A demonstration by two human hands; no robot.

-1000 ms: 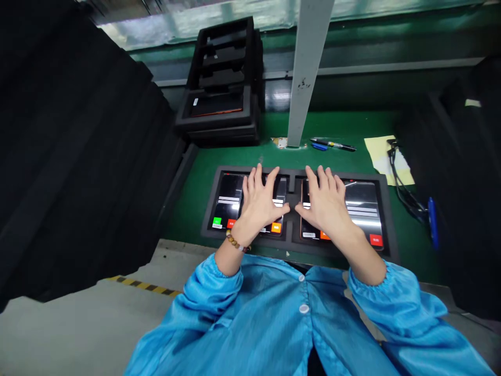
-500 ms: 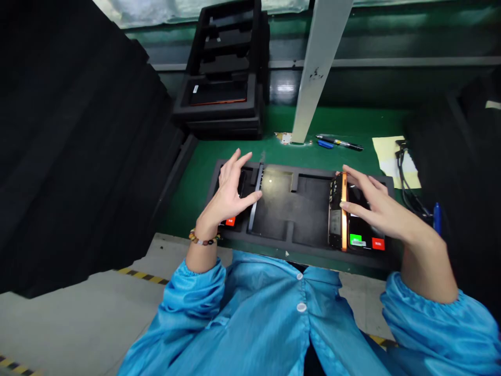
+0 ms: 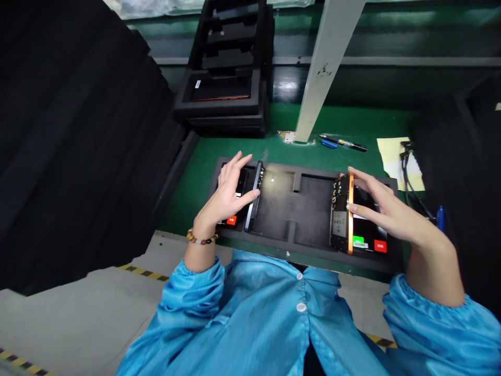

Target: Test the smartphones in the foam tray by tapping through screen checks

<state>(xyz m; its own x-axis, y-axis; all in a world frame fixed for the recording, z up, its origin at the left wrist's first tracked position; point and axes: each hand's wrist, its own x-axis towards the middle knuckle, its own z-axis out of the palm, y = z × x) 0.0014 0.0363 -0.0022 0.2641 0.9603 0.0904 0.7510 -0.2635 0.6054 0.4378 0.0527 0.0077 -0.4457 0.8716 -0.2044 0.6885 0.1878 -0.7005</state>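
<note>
My left hand (image 3: 227,193) has its thumb against the edge of a dark phone (image 3: 254,201), which is tipped up on its side. The fingers stretch toward that phone's far end. Beneath this hand lies another phone (image 3: 231,220) with a lit red patch on its screen. My right hand (image 3: 378,201) grips an orange-edged phone (image 3: 340,227) by its frame, thumb on the near side and fingers at the far end. Its back, with camera rings and a label, faces left. Beside it, a phone (image 3: 368,243) with green and red screen patches lies in the black foam tray (image 3: 297,246).
A stack of foam trays (image 3: 223,112) with phones stands at the back left. Tall black stacks (image 3: 78,146) rise on the left. A pale post (image 3: 323,78) meets the green table (image 3: 285,117). Pens (image 3: 346,143), yellow paper (image 3: 387,156) and a black cable (image 3: 407,180) lie right.
The dark phone at my left hand has tilted and its edge shows more. The orange-edged phone has turned slightly, showing more of its back. The view has shifted slightly.
</note>
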